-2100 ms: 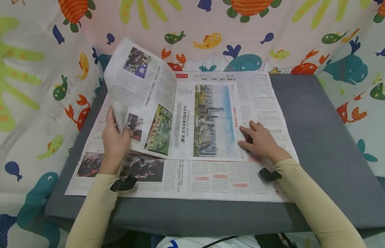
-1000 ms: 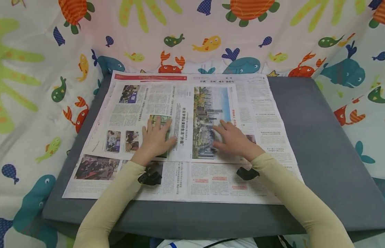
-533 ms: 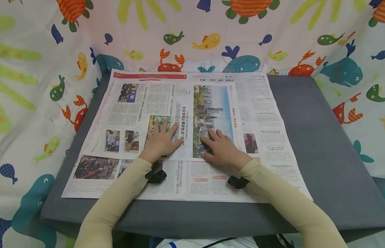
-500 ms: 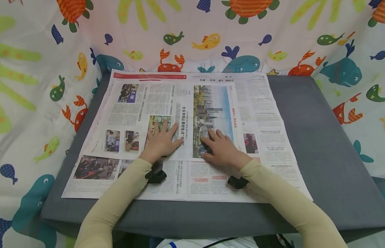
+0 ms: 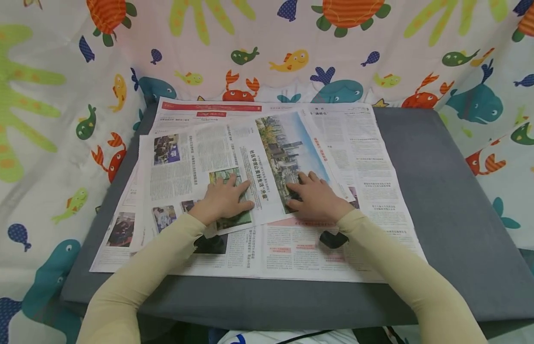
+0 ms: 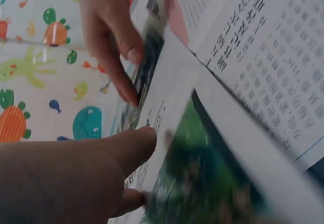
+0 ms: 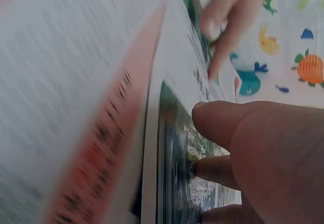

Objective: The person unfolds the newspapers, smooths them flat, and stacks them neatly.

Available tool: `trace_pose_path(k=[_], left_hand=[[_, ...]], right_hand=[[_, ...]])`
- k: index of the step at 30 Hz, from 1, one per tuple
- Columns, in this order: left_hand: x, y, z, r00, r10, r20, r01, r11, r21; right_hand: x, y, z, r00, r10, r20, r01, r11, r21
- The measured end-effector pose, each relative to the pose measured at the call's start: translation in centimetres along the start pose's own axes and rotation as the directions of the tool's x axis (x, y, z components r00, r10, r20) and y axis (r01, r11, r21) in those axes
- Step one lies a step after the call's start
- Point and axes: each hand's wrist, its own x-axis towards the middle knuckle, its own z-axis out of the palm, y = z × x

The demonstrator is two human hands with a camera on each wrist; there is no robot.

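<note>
A smaller newspaper sheet (image 5: 172, 186) lies askew on a larger spread newspaper (image 5: 301, 258), its left end nearer the table's front than its right. My left hand (image 5: 223, 200) rests on the small sheet over its green photo (image 6: 192, 163), fingers spread. Beside it, my right hand (image 5: 316, 197) touches the city skyline photo (image 7: 177, 153) with its fingertips. In the wrist views the fingers of both hands press on the paper without gripping it. Part of each photo is hidden under the hands.
A grey table (image 5: 447, 205) carries the newspapers, with bare grey surface along its right side and front edge. Behind and beside it hangs a curtain (image 5: 275, 28) printed with sea animals. A black band (image 5: 333, 239) shows at the right wrist.
The left hand let go of the lifted page, which then lay flat. Since then the small sheet has turned counter-clockwise under both hands, its left end coming nearer and its right end going farther.
</note>
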Motion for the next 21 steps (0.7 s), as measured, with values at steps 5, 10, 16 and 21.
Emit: trace_pose_path(k=[5, 10, 16, 21], left_hand=[[-1.2, 1.3, -0.7, 0.993, 0.102, 0.066, -0.106, 0.993, 0.051], [-2.2, 3.5, -0.8, 0.971, 0.198, 0.133, -0.206, 0.978, 0.045], [-1.5, 6.0, -0.2, 0.956, 0.247, 0.161, -0.262, 0.962, 0.074], [0.3, 7.0, 0.4, 0.976, 0.196, 0.097, -0.202, 0.978, 0.048]], right_hand=[[1.4, 1.7, -0.9, 0.999, 0.046, -0.024, -0.047, 0.997, -0.064], [2.7, 3.2, -1.7, 0.992, 0.125, 0.011, -0.124, 0.991, -0.058], [4.9, 4.2, -2.1, 0.975, 0.223, 0.004, -0.222, 0.974, -0.035], [5.4, 3.0, -1.9, 0.977, 0.200, -0.079, -0.201, 0.980, -0.006]])
